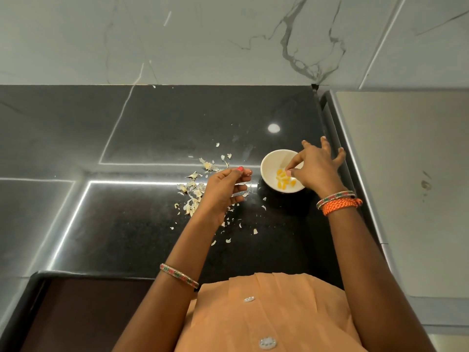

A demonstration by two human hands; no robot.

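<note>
While pinching right hand [317, 168] thumb and forefinger together at the peeled garlic cloves [283, 181] in the white bowl [267, 161], not showing whether actually gripping one. Curling left hand [223, 190] loosely by the scattered garlic skins [192, 190] on the black countertop [152, 123], same deal there.

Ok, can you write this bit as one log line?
step: peeling garlic | right hand: pinching over peeled cloves in white bowl | left hand: curled above skins

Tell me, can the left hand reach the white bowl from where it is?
Probably yes. The left hand hovers just beside the white bowl with nothing tall between them. The right hand is over the bowl, so they might bump.
</note>
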